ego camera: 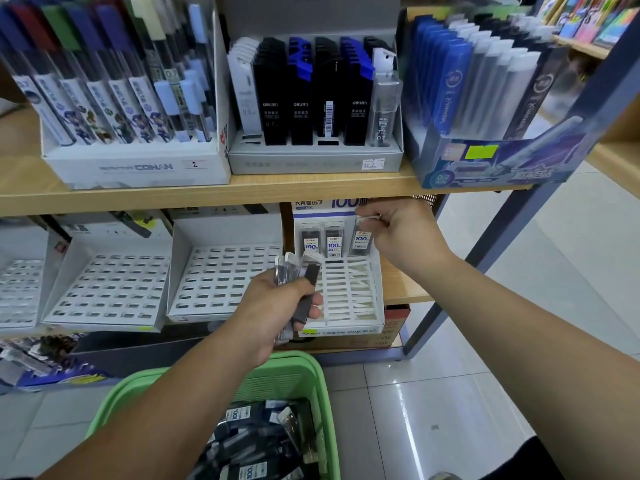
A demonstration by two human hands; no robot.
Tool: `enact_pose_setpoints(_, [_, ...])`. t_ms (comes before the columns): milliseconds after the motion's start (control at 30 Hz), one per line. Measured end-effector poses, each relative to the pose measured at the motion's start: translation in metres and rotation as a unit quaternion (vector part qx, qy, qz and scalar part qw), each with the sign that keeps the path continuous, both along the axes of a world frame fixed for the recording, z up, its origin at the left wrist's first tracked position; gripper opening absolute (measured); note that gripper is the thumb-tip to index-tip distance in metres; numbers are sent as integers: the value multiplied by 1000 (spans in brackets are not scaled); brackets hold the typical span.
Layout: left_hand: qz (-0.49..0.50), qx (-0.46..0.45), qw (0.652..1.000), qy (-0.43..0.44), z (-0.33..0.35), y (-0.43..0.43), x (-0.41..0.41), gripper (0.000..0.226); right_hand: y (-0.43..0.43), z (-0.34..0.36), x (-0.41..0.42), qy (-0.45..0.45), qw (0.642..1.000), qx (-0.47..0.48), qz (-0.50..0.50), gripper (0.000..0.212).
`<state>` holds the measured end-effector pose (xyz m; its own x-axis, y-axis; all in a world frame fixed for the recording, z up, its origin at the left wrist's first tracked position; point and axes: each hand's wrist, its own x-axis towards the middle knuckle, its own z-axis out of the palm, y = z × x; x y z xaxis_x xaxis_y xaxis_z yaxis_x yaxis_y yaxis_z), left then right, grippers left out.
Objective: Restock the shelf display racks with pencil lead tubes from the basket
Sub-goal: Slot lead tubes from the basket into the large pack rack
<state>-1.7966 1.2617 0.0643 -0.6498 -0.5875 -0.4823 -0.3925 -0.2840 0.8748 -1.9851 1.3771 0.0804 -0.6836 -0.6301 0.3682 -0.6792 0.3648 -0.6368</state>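
My left hand point(273, 306) grips a bundle of pencil lead tubes point(300, 282) in front of the white slotted display rack point(349, 296) on the lower shelf. My right hand point(401, 230) pinches the top of one clear lead tube point(361, 239) standing at the right end of the rack's back row. Two more tubes point(322, 242) stand in that row to its left. A green basket point(304, 375) with several lead tubes point(256, 441) sits on the floor below my arms.
Empty white slotted racks point(114, 285) point(221, 278) fill the lower shelf to the left. The wooden upper shelf point(242, 192) holds full boxes of lead cases point(311, 95). A grey shelf post point(485, 265) stands at the right, beside tiled floor point(519, 341).
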Motion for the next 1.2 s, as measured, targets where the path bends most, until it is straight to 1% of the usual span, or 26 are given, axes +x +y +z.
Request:
enact_pose_setpoints(67, [-5, 7, 1000, 0, 0, 0, 0, 18, 0, -3, -1, 3, 1000, -4, 4, 17])
enact_pose_setpoints(233, [-2, 13, 1000, 6, -3, -2, 0, 21, -4, -12, -5, 48, 998, 21, 18, 16])
enact_pose_setpoints(367, [-18, 19, 1000, -9, -1, -4, 4, 26, -7, -13, -1, 131, 990, 53, -29, 21])
enact_pose_setpoints(467, [-28, 19, 999, 1, 3, -4, 6, 22, -6, -7, 3, 121, 986, 87, -70, 22])
enact_pose_setpoints(533, [-38, 17, 999, 9, 2, -5, 6, 22, -6, 2, 9, 148, 979, 110, -87, 16])
enact_pose_setpoints(567, [-38, 20, 999, 19, 2, -6, 6, 23, -5, 6, 14, 167, 976, 108, -89, 14])
enact_pose_setpoints(600, [-34, 26, 999, 28, 3, -6, 6, 24, -6, 8, 18, 166, 979, 90, -76, 16])
enact_pose_setpoints(633, [-30, 36, 998, 34, 5, -7, 7, 23, -7, 12, 23, 107, 991, 68, -42, 20])
enact_pose_setpoints(667, [-26, 47, 998, 39, 7, -8, 7, 21, -8, 17, 29, -7, 999, 49, 4, 26])
enact_pose_setpoints(700, [-28, 60, 997, 48, 9, -9, 8, 18, -10, 20, 35, -143, 987, 30, 61, 33])
enact_pose_setpoints(733, [-33, 74, 995, 59, 9, -12, 9, 17, -10, 23, 41, -263, 959, 5, 108, 39])
enact_pose_setpoints(767, [-39, 89, 993, 71, 7, -15, 11, 18, -11, 23, 44, -345, 929, -16, 131, 42])
enact_pose_setpoints(800, [-41, 105, 990, 86, 5, -18, 12, 20, -12, 22, 44, -404, 903, -39, 139, 41])
enact_pose_setpoints(833, [-42, 126, 985, 108, 3, -20, 13, 23, -11, 21, 43, -443, 883, -65, 144, 40])
enact_pose_setpoints(900, [-46, 175, 972, 149, 1, -23, 16, 28, -10, 18, 41, -499, 844, -108, 163, 40])
enact_pose_setpoints(967, [-61, 205, 962, 168, 5, -23, 19, 32, -11, 16, 40, -543, 805, -138, 194, 39])
enact_pose_setpoints(1000, [-70, 203, 963, 164, 7, -23, 20, 33, -14, 15, 41, -557, 791, -151, 200, 38])
enact_pose_setpoints(1033, [-75, 185, 969, 143, 8, -23, 20, 32, -16, 15, 41, -561, 789, -161, 193, 37])
enact_pose_setpoints(1067, [-72, 145, 981, 103, 9, -23, 19, 34, -20, 15, 42, -554, 797, -167, 173, 36])
enact_pose_setpoints(1100, [-59, 93, 992, 54, 10, -21, 19, 37, -22, 14, 42, -533, 818, -166, 140, 35])
enact_pose_setpoints(1133, [-33, 42, 998, 16, 9, -20, 18, 39, -24, 14, 41, -499, 847, -158, 97, 33])
enact_pose_setpoints(1167, [-4, 5, 1000, 2, 9, -19, 18, 37, -26, 12, 39, -456, 876, -145, 51, 31])
enact_pose_setpoints(1200, [16, -17, 1000, 6, 7, -20, 17, 34, -27, 11, 37, -413, 901, -133, 11, 28])
